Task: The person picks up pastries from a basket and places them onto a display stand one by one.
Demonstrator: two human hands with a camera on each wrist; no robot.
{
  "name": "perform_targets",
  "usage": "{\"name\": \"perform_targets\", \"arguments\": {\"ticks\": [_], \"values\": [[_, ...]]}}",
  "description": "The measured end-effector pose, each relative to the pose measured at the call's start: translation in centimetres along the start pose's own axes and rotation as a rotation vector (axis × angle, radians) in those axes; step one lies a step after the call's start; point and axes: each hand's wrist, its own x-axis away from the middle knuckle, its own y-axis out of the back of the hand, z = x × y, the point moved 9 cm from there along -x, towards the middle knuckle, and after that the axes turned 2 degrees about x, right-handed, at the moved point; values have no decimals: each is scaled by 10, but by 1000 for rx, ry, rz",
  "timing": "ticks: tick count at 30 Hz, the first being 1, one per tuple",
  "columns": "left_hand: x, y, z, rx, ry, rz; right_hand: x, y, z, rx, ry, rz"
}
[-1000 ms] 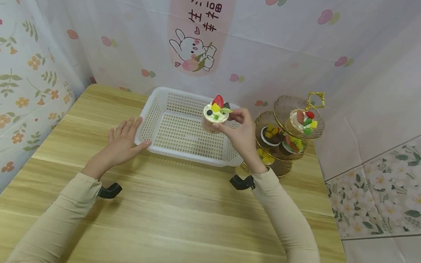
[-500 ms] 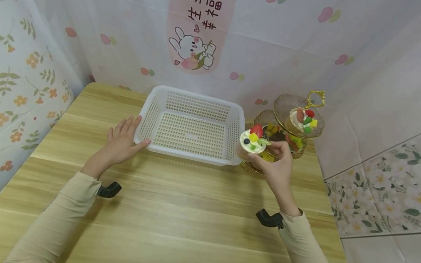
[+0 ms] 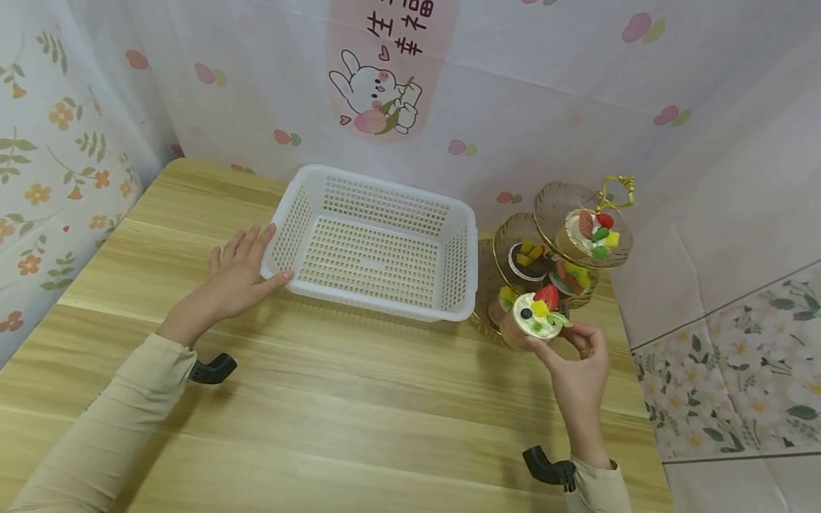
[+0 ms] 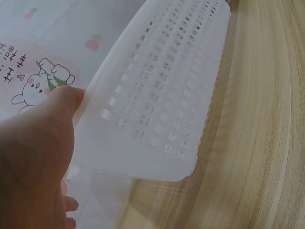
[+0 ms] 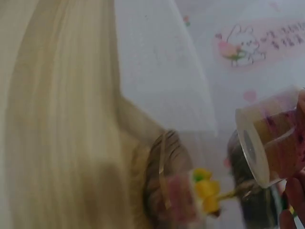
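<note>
My right hand (image 3: 580, 369) pinches a clear dessert cup (image 3: 534, 320) between thumb and fingers; it is topped with white cream, a strawberry, yellow cubes and a blueberry. The cup is held in front of the lower tier of a gold-rimmed tiered stand (image 3: 485, 275). In the right wrist view, the cup's clear base (image 5: 252, 150) shows at the right edge. My left hand (image 3: 232, 282) rests at the front left corner of a white plastic basket (image 3: 369, 306), fingers straight and thumb on the rim. The left wrist view shows the thumb against the basket wall (image 4: 128, 152).
Other desserts sit on the stand: a fruit-topped cup (image 3: 588, 238) on the top tier, a dark one (image 3: 529, 260) on the middle tier, and a yellow-topped cup (image 5: 190, 195) low down. A wooden table (image 3: 338, 413) carries everything, with patterned cloth (image 3: 253, 47) behind.
My right hand has carried the dessert cup from over the basket to the right and nearer the front, past the basket's edge to the stand. My left hand has stayed on the basket.
</note>
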Motion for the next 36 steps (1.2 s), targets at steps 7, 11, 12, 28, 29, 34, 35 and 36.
{"name": "perform_targets", "arguments": {"ticks": [7,11,12,28,29,34,35,36], "values": [[0,0,0,-4,-5,-2,8,14,-33,-11,-53,-78],[-1,0,1,0,-2,-2,10,21,-49,-30,-69,-119],[-1,0,1,3,-2,-3,10,22,-53,-39,-73,-126],[0,0,1,-21,-4,-13,-1,28,-97,-38,-154,-236],[0,0,1,-20,-4,-13,-2,29,-97,-29,-157,-245],[0,0,2,-12,2,-3,-7,28,-95,14,-151,-283],[0,0,2,-11,2,-3,-7,28,-93,25,-146,-288],[0,0,2,-10,3,-2,-8,27,-92,34,-138,-289]]}}
